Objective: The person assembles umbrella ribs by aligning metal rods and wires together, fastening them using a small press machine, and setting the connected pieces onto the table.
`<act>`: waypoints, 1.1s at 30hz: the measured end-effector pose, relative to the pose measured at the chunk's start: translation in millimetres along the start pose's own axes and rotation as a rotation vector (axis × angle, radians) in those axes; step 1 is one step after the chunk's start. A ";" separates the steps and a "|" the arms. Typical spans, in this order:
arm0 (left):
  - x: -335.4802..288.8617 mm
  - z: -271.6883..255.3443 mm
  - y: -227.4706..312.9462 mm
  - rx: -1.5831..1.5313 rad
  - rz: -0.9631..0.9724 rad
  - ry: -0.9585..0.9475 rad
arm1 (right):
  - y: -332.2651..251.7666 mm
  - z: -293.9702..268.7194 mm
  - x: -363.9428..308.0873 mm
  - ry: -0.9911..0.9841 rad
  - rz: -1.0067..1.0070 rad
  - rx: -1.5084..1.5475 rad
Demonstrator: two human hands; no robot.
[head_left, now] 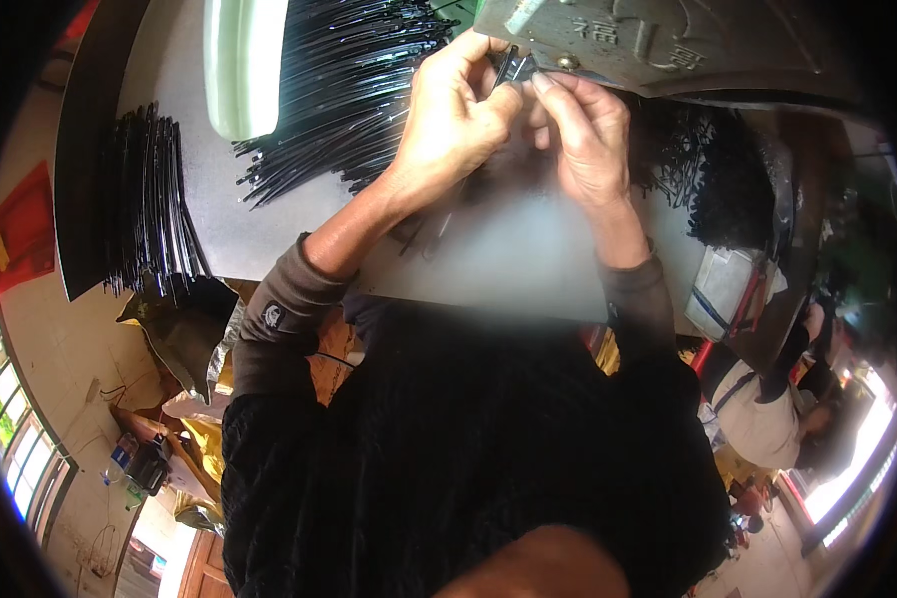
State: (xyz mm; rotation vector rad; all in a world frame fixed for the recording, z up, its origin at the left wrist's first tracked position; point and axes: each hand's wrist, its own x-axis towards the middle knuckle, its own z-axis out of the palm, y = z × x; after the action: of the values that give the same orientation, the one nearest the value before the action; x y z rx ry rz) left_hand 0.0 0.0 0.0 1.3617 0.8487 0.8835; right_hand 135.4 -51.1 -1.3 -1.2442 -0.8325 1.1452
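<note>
Pinching small dark piece (pixel 520 68): left hand (pixel 458 115), right hand (pixel 590 140), both angled inward.

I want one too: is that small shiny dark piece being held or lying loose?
Held: the bare left hand and bare right hand pinch the small shiny dark piece between their fingertips.

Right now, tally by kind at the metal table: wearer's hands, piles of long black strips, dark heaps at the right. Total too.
Wearer's hands: 2 (left hand, right hand)
Long black strip piles: 2 (left pile, middle pile)
Dark heap at right: 1
Total: 5, excluding the held dark work, count unclear
</note>
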 end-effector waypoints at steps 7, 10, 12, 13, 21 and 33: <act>1.6 -3.0 5.4 -0.049 -0.027 -0.032 | -3.3 -2.8 5.6 -0.032 0.034 0.034; 1.4 -3.7 4.2 -0.047 -0.022 -0.034 | -6.2 -1.0 5.8 -0.038 0.038 -0.016; 1.1 -4.1 3.9 -0.034 -0.015 -0.032 | -7.2 -1.0 5.8 -0.024 0.042 -0.047; 0.8 -4.5 3.9 -0.061 -0.023 -0.044 | -7.3 -3.2 6.1 -0.041 0.064 -0.067; 1.5 -10.9 10.0 -0.116 -0.071 -0.072 | -12.5 -14.2 10.2 -0.236 0.200 -0.044; 3.6 -5.0 8.8 -0.383 -0.151 -0.035 | -21.9 -2.6 -26.2 -0.431 0.304 -0.162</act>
State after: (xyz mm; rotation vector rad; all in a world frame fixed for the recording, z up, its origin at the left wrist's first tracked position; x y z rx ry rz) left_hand -3.2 5.5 8.6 0.9648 0.7027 0.8508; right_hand 135.3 -75.8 22.4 -1.3060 -1.0965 1.6558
